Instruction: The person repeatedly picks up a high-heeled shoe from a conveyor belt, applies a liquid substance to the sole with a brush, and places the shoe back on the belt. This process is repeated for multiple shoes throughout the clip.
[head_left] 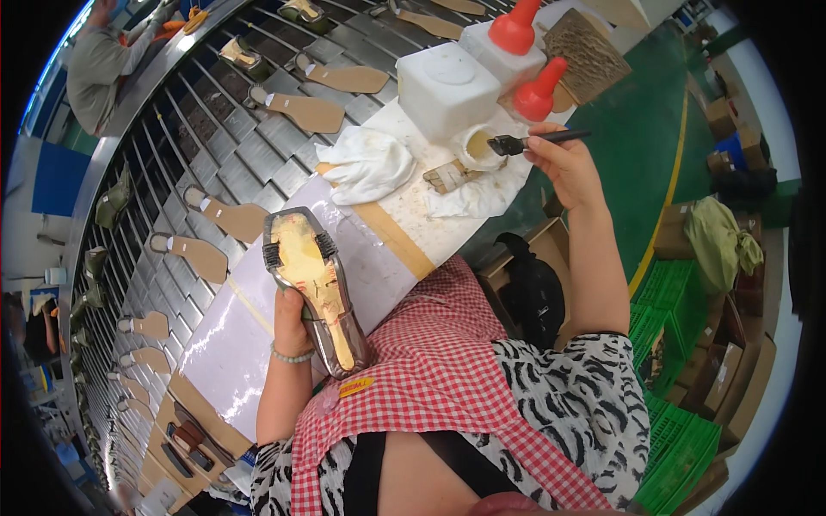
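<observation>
My left hand (pixel 291 322) grips a dark shoe upper (pixel 337 320) on its last, bottom side up, over the near edge of the work board. Its underside is yellowish and looks coated, with dark ribbed edges around the forepart. In my right hand (pixel 564 168) a brush (pixel 508 144) with a black handle is pinched, its dark bristle end pointing left. The bristles are at the rim of a small white cup (pixel 472 148) of yellowish liquid. Beside the cup lie a tape-wrapped stick-like piece (pixel 452 176) and a crumpled white cloth (pixel 372 163).
White jugs (pixel 447 90) and red-nozzled bottles (pixel 535 96) stand behind the cup. Shoe soles (pixel 305 112) and shoe uppers (pixel 243 56) lie on the slatted conveyor (pixel 215 155). Green crates (pixel 675 297) and cardboard boxes stand at the right. Another person (pixel 107 73) works across the conveyor.
</observation>
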Motion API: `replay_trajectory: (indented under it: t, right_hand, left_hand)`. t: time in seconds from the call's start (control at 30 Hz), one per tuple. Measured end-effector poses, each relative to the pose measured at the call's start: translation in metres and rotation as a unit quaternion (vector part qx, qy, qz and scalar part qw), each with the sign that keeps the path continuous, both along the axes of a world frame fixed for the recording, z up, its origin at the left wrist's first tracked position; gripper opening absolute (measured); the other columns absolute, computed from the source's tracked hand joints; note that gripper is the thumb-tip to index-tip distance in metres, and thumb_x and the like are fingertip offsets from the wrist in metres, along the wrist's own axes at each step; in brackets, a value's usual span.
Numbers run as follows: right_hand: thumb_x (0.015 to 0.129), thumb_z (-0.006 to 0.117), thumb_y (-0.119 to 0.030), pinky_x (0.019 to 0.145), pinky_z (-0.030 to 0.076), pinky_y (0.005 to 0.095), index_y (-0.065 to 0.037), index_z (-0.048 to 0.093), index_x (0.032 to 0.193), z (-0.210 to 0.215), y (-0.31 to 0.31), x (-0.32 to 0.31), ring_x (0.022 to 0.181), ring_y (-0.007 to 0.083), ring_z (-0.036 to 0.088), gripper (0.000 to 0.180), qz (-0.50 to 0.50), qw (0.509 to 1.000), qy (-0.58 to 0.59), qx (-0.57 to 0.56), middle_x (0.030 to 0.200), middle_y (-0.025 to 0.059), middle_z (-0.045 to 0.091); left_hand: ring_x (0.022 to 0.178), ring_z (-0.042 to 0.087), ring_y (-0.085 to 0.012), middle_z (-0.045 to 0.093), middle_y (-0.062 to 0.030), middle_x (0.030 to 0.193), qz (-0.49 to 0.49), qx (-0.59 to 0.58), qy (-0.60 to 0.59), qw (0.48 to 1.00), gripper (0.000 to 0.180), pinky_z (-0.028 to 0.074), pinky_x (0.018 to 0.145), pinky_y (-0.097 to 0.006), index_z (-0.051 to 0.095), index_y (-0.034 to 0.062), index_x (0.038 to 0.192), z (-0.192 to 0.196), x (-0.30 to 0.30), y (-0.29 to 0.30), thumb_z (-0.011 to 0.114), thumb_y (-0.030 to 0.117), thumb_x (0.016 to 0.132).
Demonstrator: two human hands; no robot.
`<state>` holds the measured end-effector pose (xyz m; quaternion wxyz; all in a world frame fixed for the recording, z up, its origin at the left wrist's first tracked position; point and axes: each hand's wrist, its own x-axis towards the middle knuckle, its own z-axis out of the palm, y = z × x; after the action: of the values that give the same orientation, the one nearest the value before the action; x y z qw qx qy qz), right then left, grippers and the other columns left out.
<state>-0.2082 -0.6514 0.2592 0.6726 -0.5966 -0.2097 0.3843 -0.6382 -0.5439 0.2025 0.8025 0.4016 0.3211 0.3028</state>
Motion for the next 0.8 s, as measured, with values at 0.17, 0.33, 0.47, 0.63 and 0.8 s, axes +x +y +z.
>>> replay_trajectory:
  t: [0.17,0.33,0.47,0.63,0.8]
  right_hand:
    - [0.079,0.076,-0.020,0.070,0.049,0.0273,-0.005,0.061,0.098,-0.022,0.003,-0.006,0.081,0.0171,0.062,0.029,-0.062,0.970,0.233,0.013,0.085,0.0051,0.062]
    - [0.077,0.078,-0.028,0.058,0.047,0.0239,-0.008,0.060,0.091,-0.044,0.011,-0.001,0.077,0.0181,0.063,0.031,-0.127,0.925,0.357,-0.018,0.078,0.0021,0.060]
    - [0.083,0.072,-0.025,0.062,0.051,0.0279,-0.006,0.060,0.091,-0.057,0.003,0.013,0.079,0.0204,0.064,0.024,-0.109,0.906,0.407,0.034,0.082,0.0050,0.064]
    - [0.092,0.059,-0.018,0.080,0.054,0.0357,-0.004,0.060,0.100,-0.014,-0.013,-0.004,0.095,0.0247,0.064,0.017,0.053,0.901,0.380,0.202,0.098,0.0125,0.066]
    - [0.092,0.059,-0.020,0.087,0.051,0.0390,0.001,0.055,0.104,0.043,-0.016,-0.094,0.101,0.0233,0.062,0.025,0.168,0.946,0.151,0.231,0.102,0.0157,0.064]
  left_hand:
    - [0.088,0.065,-0.0238,0.062,-0.0114,0.106,0.007,0.000,0.003,1.000,0.076,0.055,0.078,-0.039,0.047,0.0040,0.126,-0.002,-0.001,-0.001,0.053,0.065,0.082]
    - [0.088,0.065,-0.0243,0.063,-0.0119,0.105,0.005,-0.004,0.006,1.000,0.075,0.055,0.078,-0.039,0.047,0.0041,0.127,-0.001,0.000,-0.002,0.048,0.066,0.084]
    - [0.088,0.065,-0.0259,0.063,-0.0142,0.104,0.047,-0.117,0.006,0.992,0.078,0.054,0.078,-0.038,0.048,0.0043,0.127,0.004,0.010,-0.003,0.038,0.070,0.086]
    - [0.089,0.065,-0.0252,0.063,-0.0111,0.109,0.044,-0.188,-0.079,0.978,0.067,0.056,0.075,-0.040,0.047,0.0059,0.128,0.014,0.026,0.005,0.034,0.061,0.093]
    - [0.098,0.062,-0.0168,0.061,-0.0080,0.116,-0.022,-0.135,-0.114,0.984,0.056,0.052,0.082,-0.031,0.048,0.0050,0.127,0.028,0.041,0.004,0.041,0.051,0.096]
